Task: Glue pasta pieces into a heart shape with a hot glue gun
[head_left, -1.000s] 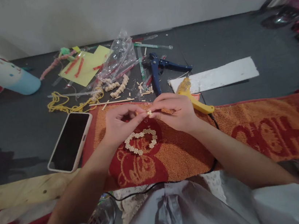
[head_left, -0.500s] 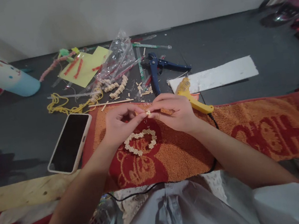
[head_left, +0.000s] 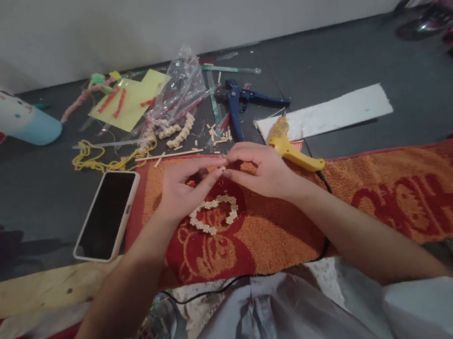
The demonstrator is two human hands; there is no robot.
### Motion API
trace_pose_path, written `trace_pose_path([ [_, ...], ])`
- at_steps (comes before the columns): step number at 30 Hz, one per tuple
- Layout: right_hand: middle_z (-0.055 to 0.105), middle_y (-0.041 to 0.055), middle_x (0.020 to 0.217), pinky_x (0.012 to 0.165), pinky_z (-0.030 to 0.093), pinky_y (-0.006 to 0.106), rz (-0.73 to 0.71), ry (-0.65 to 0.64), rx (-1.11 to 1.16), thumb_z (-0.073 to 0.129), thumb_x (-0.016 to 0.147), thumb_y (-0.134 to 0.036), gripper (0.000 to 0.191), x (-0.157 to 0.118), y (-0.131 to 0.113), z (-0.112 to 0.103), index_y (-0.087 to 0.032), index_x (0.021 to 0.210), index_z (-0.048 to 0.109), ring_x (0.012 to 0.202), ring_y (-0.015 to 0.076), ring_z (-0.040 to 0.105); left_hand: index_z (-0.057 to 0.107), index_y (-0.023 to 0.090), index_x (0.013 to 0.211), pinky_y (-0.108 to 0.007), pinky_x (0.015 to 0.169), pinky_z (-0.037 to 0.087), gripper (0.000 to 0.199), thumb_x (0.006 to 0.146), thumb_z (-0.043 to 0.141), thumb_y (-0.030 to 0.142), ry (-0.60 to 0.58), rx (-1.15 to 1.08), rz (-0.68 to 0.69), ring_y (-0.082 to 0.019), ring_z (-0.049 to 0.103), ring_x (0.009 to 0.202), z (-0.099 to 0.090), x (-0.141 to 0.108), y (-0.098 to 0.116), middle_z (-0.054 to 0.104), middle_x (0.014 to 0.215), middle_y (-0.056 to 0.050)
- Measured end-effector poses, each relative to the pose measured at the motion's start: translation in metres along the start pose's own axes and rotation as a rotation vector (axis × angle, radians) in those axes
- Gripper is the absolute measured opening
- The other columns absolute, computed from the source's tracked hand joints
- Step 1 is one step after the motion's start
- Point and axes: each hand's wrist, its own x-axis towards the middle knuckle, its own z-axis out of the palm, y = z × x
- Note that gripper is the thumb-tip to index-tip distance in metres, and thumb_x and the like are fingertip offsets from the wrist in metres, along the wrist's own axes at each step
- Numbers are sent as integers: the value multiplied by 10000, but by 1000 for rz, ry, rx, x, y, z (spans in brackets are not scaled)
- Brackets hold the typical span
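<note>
My left hand (head_left: 185,187) and my right hand (head_left: 262,170) meet fingertip to fingertip above the orange and red towel (head_left: 284,228). Between them is a tiny pale wooden piece (head_left: 223,169), pinched by both hands and partly covered by the fingers. Just below, on the towel, lies a heart-shaped outline of small pale pieces (head_left: 210,229), with a gap at its lower right. Beyond the hands, short cut bits of stick (head_left: 220,137) are scattered, and a long thin stick (head_left: 170,155) lies at the towel's top edge.
A phone (head_left: 106,216) lies left of the towel. A yellow glue gun (head_left: 298,157), a blue cutter (head_left: 235,107) and a white strip (head_left: 339,112) are at the back right. Yellow string (head_left: 96,161), plastic wrap (head_left: 185,80) and yellow paper (head_left: 129,101) lie back left; a spotted bottle (head_left: 11,117) is further left.
The fingertips have closed more over the small piece, so less of it shows. The view has shifted very slightly; the heart shape and tools rest as before.
</note>
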Motion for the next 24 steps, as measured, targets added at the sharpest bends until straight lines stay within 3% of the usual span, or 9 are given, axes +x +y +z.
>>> trace_pose_path([
  [6, 647, 14, 766, 700, 465, 274, 102, -88, 90, 620, 858, -266, 109, 0, -1, -2, -173, 815, 657, 726, 121, 576, 769, 216, 755, -194, 458, 401, 124, 776, 746, 336, 21, -13, -12, -71, 562, 499, 1, -1, 0, 755, 703, -24],
  [13, 667, 20, 769, 662, 480, 250, 362, -134, 400, 683, 802, -363, 219, 2, -2, 2, -146, 824, 667, 689, 105, 567, 752, 214, 713, -203, 423, 361, 142, 760, 751, 347, 83, -61, -133, -63, 489, 448, 3, -2, 3, 713, 622, 3],
  [20, 630, -3, 696, 569, 439, 229, 412, -126, 432, 692, 782, -389, 242, 2, -2, 3, -149, 774, 659, 617, 89, 512, 706, 176, 718, -203, 436, 351, 284, 767, 737, 454, 115, -72, -171, -62, 481, 466, 4, 0, 0, 644, 583, 12],
  [24, 634, 1, 700, 578, 440, 239, 453, -76, 422, 711, 751, -349, 211, 3, 0, 1, -144, 780, 669, 613, 89, 522, 684, 182, 744, -223, 428, 289, 242, 785, 731, 416, 201, 28, -181, -60, 411, 461, -1, 3, -13, 577, 563, 29],
])
